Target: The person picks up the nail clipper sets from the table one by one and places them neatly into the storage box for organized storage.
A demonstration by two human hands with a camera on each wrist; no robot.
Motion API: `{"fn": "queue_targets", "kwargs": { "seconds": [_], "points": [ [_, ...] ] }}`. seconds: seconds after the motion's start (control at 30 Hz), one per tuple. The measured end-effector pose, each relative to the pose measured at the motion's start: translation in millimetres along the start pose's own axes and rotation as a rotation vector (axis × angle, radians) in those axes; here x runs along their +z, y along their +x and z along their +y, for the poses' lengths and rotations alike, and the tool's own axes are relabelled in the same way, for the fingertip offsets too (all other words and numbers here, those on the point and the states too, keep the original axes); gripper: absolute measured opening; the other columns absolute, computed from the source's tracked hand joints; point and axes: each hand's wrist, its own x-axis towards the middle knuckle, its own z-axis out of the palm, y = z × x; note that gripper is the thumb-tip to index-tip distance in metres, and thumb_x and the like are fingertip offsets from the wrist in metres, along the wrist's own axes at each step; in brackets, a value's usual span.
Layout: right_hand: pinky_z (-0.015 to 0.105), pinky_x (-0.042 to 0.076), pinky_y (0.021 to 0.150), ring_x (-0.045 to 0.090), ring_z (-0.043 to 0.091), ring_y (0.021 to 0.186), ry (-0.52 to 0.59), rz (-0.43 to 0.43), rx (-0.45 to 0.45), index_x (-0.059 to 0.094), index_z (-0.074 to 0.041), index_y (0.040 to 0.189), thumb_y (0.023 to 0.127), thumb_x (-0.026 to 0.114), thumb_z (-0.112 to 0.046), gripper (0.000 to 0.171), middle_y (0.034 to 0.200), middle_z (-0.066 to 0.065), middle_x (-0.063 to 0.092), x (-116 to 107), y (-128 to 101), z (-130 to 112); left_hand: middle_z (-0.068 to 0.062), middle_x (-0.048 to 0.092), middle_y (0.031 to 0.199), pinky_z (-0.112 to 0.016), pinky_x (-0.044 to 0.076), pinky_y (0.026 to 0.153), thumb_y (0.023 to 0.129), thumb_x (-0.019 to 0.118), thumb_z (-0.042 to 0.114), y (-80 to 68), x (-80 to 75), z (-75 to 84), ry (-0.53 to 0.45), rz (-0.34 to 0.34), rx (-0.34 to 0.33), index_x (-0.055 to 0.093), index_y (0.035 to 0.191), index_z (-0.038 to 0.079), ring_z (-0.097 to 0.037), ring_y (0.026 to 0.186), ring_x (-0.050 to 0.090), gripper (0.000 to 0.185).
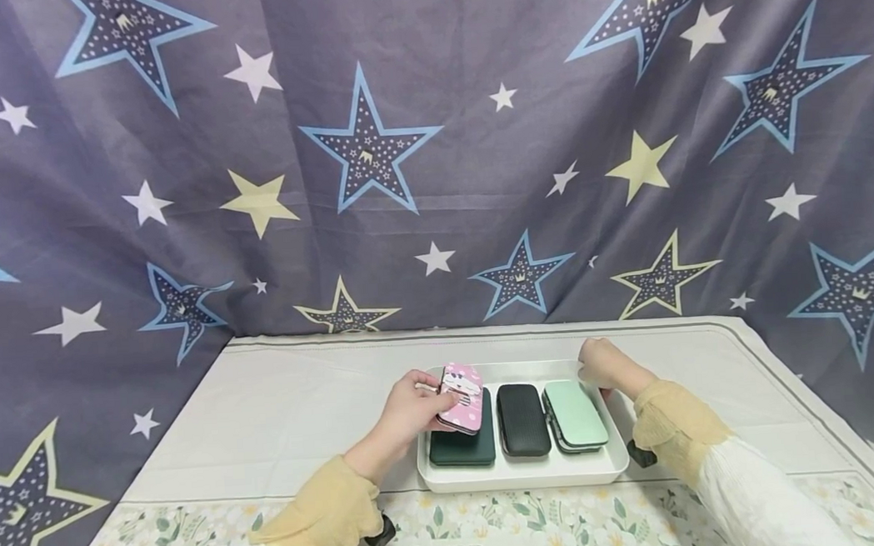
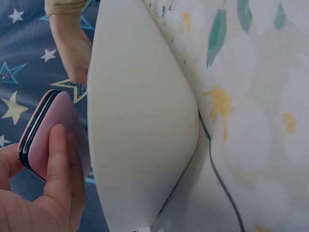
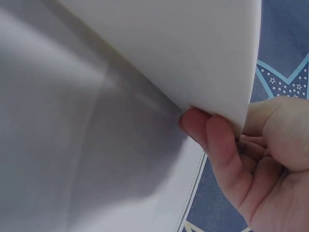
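Observation:
A white tray (image 1: 524,471) sits on the table and holds three flat cases: a dark green case (image 1: 463,450), a black case (image 1: 523,419) and a mint green case (image 1: 575,413). My left hand (image 1: 415,406) holds a pink patterned case (image 1: 463,397) tilted above the dark green one. In the left wrist view my fingers (image 2: 57,164) press on the pink case (image 2: 48,128) beside the tray's outer wall (image 2: 140,121). My right hand (image 1: 600,363) grips the tray's far right corner. In the right wrist view my fingertips (image 3: 212,140) curl under the tray's rim (image 3: 193,53).
A pale cloth (image 1: 280,408) covers the table, with a floral mat (image 1: 498,536) along the near edge. A star-patterned curtain (image 1: 369,152) hangs close behind and on both sides.

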Motion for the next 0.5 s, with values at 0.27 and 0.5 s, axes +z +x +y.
{"fn": "queue_targets", "kwargs": {
  "seconds": [0.27,0.5],
  "points": [
    [0.023,0.05,0.041,0.058,0.014,0.041,0.01,-0.006,0.008,0.067,0.011,0.09,0.086,0.052,0.001,0.018,0.055,0.008,0.058,2,2,0,-0.01,0.06,0.078,-0.029,0.058,0.056,0.081,0.066,0.001,0.4,5.2,-6.9,0.097,-0.009,-0.017,0.043,0.106,-0.007,-0.012,0.055,0.063,0.035],
    [0.023,0.05,0.041,0.058,0.013,0.041,0.0,-0.02,0.016,0.067,0.01,0.089,0.087,0.052,-0.001,0.018,0.055,0.007,0.058,2,3,0,-0.011,0.06,0.079,-0.029,0.058,0.055,0.08,0.069,0.003,-1.4,7.4,-10.9,0.162,-0.002,-0.005,0.045,0.102,-0.007,-0.012,0.055,0.063,0.034]
  ]
}}
